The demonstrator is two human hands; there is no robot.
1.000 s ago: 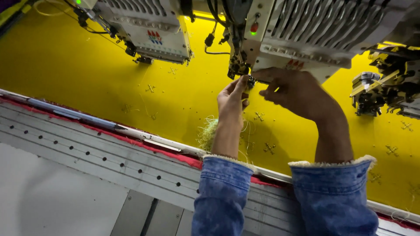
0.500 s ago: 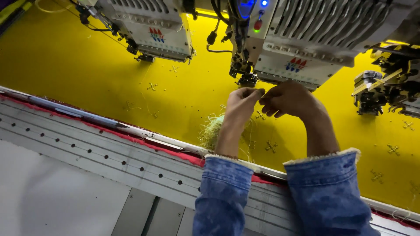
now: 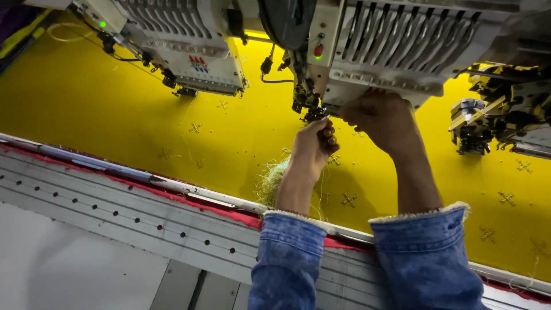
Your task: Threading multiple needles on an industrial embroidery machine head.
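Both my hands reach up to the needle area (image 3: 310, 109) of a white embroidery machine head (image 3: 379, 51) over a stretched yellow fabric (image 3: 115, 115). My left hand (image 3: 314, 146) has its fingers pinched together just below the needles, seemingly on fine thread that is too thin to make out. My right hand (image 3: 381, 117) is curled against the underside of the head, right beside the needles. Both arms wear blue denim sleeves (image 3: 425, 258). A loose tuft of pale yellow-green thread (image 3: 270, 181) lies on the fabric below my left wrist.
A second embroidery head (image 3: 189, 51) stands to the left, a third one (image 3: 505, 115) at the right edge. Small stitched cross motifs (image 3: 347, 199) dot the fabric. A grey metal frame rail (image 3: 115, 206) with holes and a red cloth edge (image 3: 189, 204) runs along the front.
The view has shifted slightly. My left hand dropped a little from the needles with its fingers pinched; my right hand stays at the underside of the head.
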